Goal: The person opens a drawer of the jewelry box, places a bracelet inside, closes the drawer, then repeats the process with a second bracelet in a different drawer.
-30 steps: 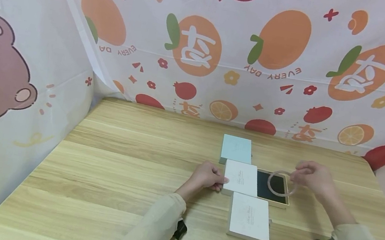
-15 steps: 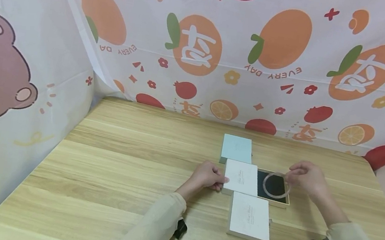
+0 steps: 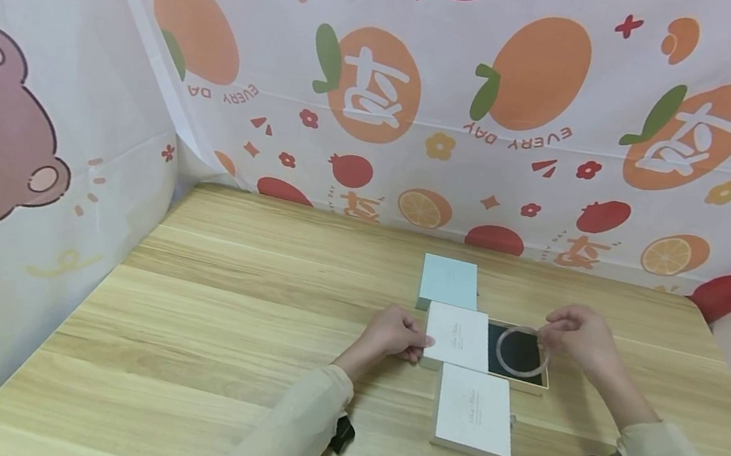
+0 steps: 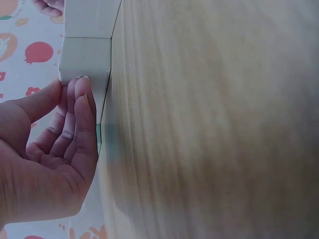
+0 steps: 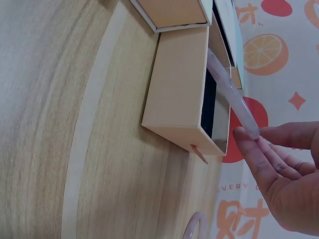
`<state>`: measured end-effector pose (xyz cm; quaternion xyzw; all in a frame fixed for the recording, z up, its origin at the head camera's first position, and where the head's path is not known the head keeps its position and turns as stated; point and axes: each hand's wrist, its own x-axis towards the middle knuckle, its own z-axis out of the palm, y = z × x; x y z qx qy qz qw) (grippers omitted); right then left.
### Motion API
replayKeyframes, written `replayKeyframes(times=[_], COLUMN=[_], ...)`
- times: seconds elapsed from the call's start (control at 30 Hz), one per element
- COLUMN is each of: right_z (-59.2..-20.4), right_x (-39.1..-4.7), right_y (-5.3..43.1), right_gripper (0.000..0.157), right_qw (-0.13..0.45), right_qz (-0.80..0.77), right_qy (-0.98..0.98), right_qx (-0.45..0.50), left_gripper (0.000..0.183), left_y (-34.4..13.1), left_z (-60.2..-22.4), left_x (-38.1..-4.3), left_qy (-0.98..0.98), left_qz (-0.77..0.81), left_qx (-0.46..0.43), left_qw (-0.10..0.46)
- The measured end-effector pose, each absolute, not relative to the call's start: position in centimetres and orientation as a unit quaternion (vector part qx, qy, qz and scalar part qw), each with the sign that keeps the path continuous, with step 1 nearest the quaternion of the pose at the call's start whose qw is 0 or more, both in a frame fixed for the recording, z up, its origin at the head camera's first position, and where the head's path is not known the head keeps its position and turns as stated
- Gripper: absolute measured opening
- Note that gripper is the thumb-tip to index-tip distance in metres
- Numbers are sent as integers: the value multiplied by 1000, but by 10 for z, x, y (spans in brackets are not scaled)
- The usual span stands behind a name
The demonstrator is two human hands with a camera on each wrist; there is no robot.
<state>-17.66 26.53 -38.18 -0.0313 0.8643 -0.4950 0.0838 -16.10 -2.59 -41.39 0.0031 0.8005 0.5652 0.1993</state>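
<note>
My right hand [image 3: 580, 342] pinches a pale pink, translucent bangle [image 3: 501, 361] between thumb and fingertips. The bangle leans over the pulled-out drawer [image 3: 506, 382], which has a dark lining. In the right wrist view, the bangle [image 5: 232, 97] slants down, its far side within the drawer walls and its near end at the fingertips. My left hand [image 3: 389, 333] holds the left end of the white box sleeve [image 3: 459, 335] that the drawer slides from. In the left wrist view, thumb and fingertips meet the end of that white box [image 4: 84, 57].
A light blue box [image 3: 450, 281] lies behind the white one, and another white box [image 3: 476, 413] lies in front, both close against it. A ribbon tab [image 5: 200, 155] sticks out of the drawer's end. Part of a second pale pink ring [image 5: 193, 226] shows low in the right wrist view.
My right hand has moved slightly left with the bangle, which now lies more fully over the drawer's dark lining. The left hand and the boxes have stayed in place.
</note>
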Motion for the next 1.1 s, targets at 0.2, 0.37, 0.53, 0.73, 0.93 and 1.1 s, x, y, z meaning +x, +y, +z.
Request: replayKeyframes(times=[0.2, 0.37, 0.53, 0.73, 0.93, 1.1], right_z=[-382, -383, -384, -384, -381, -381], right_x=[-176, -175, -175, -175, -175, -175], right_y=[265, 264, 262, 263, 271, 278], right_gripper=[26, 24, 19, 19, 27, 29], right_qw=[78, 67, 50, 49, 73, 93], right_qz=[-487, -466, -446, -445, -465, -499], right_qy=[869, 882, 893, 893, 882, 861], right_qx=[-34, -36, -43, -42, -32, -22], left_gripper=[17, 17, 17, 18, 17, 17], left_y=[-26, -26, -26, -25, -25, -25], left_z=[-414, -414, -413, -413, -415, -416], left_x=[-161, -161, -160, -160, -161, -161], left_qy=[800, 803, 802, 803, 804, 802], left_qz=[566, 562, 564, 562, 561, 564], left_qx=[2, 1, 2, 1, 1, 2], left_qw=[199, 198, 197, 197, 198, 195])
